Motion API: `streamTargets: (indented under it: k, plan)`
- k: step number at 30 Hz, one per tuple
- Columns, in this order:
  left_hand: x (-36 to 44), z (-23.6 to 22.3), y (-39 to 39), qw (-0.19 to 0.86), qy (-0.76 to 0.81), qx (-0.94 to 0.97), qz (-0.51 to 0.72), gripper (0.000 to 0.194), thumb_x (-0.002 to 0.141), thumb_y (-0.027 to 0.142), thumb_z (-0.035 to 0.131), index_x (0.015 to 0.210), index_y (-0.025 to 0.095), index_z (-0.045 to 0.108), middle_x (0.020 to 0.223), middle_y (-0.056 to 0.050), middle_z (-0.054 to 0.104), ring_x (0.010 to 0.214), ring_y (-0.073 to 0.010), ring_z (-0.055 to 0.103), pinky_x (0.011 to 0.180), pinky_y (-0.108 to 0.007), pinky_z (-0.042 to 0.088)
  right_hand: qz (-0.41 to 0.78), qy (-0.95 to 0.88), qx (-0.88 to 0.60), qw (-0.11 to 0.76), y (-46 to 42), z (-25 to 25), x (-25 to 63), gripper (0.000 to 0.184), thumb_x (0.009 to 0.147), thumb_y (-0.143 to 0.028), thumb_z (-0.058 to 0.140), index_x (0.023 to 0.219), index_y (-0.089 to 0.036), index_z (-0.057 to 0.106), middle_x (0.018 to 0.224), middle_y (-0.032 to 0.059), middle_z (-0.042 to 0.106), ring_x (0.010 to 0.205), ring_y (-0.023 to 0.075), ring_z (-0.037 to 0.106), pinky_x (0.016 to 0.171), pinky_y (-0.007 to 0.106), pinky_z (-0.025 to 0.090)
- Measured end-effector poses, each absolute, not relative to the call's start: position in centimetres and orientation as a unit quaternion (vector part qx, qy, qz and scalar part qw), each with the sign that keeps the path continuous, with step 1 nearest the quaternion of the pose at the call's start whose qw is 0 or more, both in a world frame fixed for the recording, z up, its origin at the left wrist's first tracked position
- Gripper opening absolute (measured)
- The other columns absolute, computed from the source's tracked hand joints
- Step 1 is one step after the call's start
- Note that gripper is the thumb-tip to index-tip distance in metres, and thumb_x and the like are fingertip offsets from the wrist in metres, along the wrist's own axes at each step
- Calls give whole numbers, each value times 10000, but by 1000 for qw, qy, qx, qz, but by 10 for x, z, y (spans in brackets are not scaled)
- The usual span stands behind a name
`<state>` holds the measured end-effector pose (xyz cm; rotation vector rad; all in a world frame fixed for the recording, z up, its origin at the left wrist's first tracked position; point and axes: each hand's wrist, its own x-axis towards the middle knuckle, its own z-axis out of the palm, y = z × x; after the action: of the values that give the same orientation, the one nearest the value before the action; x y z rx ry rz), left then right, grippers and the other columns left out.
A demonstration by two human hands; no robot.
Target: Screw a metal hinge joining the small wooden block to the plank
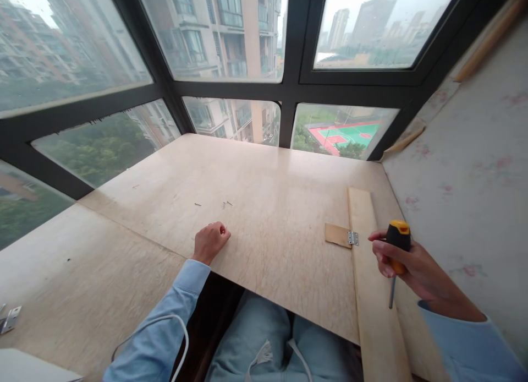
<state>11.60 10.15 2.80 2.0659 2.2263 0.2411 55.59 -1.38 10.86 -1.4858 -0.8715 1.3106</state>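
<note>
My right hand [396, 258] grips a screwdriver [398, 236] with a yellow and black handle, its shaft pointing down over a long wooden board [365, 217]. My left hand [211, 241] rests curled on the wooden tabletop [264, 178]; whatever its fingers hold is hidden or too small to name. Just beyond it lie a few small screws [198, 204]. A metal hinge [353, 238] sits on the board's left edge, bridging to a small thin wooden piece [337, 235] that lies flat on the tabletop.
Another metal hinge [10, 320] lies at the far left, near a white object [33, 368] at the corner. A white cable [183, 329] runs across my left sleeve. Dark window frames [231, 89] border the far side, and a papered wall [474, 178] stands at right.
</note>
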Motion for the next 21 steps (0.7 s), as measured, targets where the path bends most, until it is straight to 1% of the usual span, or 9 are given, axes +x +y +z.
streamTargets:
  k: [2, 5, 10, 14, 17, 21]
  plan:
    - [129, 30, 100, 73, 709, 691, 122, 119, 820, 276, 595, 785, 191, 670, 804, -62, 718, 766, -241, 659, 661, -317, 421, 543, -346, -603, 471, -18, 110, 553, 457, 619, -490, 861, 905, -207, 644, 567, -48, 510, 373, 76, 442, 364, 232, 339]
    - [155, 35, 99, 126, 632, 733, 217, 118, 815, 257, 603, 737, 190, 662, 734, -36, 704, 685, -189, 643, 655, -291, 442, 548, -345, -598, 472, -23, 113, 551, 485, 608, -489, 871, 912, -194, 634, 587, -45, 529, 347, 57, 417, 349, 221, 325]
    - [209, 46, 95, 207, 498, 755, 373, 134, 836, 265, 621, 763, 177, 690, 736, -24, 719, 618, -141, 640, 592, -244, 486, 534, -366, -599, 472, -32, 119, 552, 492, 651, -478, 858, 950, -165, 622, 619, -30, 576, 343, 43, 419, 362, 207, 326]
    - [254, 57, 85, 254, 419, 762, 424, 111, 843, 255, 665, 784, 172, 707, 740, -21, 728, 602, -120, 640, 565, -217, 509, 539, -377, -588, 471, -40, 122, 551, 469, 671, -456, 848, 955, -159, 622, 651, -23, 603, 331, 32, 412, 352, 197, 312]
    - [281, 64, 73, 284, 369, 763, 449, 91, 845, 253, 694, 822, 167, 712, 767, -25, 734, 633, -119, 655, 595, -216, 539, 541, -383, -583, 470, -44, 125, 546, 441, 683, -437, 837, 958, -159, 633, 680, -18, 618, 326, 21, 404, 345, 189, 297]
    - [308, 73, 59, 321, 338, 755, 460, 101, 849, 265, 707, 853, 164, 710, 786, -32, 735, 657, -122, 669, 606, -215, 561, 502, -399, -596, 484, -45, 129, 538, 399, 674, -414, 835, 918, -160, 650, 750, -11, 626, 350, 11, 413, 338, 182, 305]
